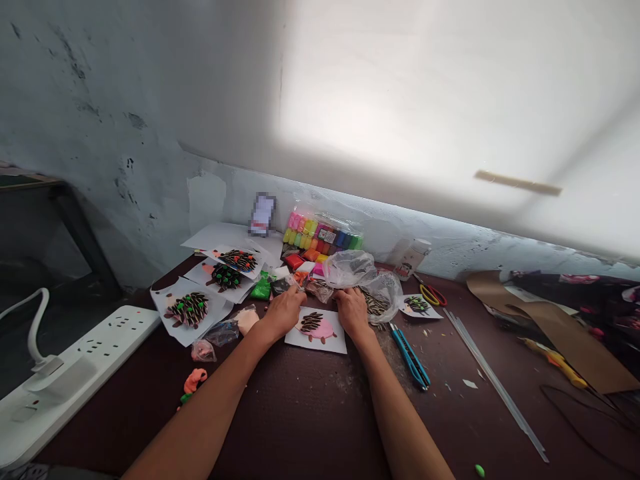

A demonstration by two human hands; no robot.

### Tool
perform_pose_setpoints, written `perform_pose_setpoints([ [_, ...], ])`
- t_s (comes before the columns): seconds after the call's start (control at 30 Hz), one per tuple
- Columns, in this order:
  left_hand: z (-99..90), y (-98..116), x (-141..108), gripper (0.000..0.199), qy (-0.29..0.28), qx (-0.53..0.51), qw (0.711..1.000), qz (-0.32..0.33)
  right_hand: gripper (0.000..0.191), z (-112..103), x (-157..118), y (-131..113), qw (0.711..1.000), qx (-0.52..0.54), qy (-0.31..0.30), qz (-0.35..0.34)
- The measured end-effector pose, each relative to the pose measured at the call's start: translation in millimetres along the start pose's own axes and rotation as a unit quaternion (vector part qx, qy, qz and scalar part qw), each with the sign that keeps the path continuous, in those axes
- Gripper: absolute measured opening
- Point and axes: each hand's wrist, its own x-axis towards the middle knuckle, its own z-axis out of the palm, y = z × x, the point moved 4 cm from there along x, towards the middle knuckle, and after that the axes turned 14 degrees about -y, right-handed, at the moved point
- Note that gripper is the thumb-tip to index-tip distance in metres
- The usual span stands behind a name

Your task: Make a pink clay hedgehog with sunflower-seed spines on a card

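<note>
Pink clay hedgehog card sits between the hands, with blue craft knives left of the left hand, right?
No: the head view shows the blue craft knives right of the right hand, not left of the left hand. The pink clay hedgehog card is indeed between the hands.

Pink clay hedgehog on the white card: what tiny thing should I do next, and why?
Maybe pick one more striped seed from the clear bag with your right hand and press it into the pink clay hedgehog. Its seeds cover only part of the pink, while the hedgehog on the card to the left looks fully covered.
</note>
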Motion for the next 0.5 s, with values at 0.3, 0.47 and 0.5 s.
perform_pose_setpoints([
  [0.3,-4.3,2,2,0.027,0.022,-0.053,0.997,0.06,0.021,-4,-2,-1,1.0,-0.003,-0.003,0.014],
  [0.47,4.9,-2,8,0.029,0.019,-0.084,0.993,0.074,0.021,-15,-13,1,0.999,0.038,0.005,0.022],
  [0.5,6.8,-3,9,0.028,0.014,-0.086,0.993,0.075,0.022,-18,-16,2,0.997,0.071,0.008,0.018],
])
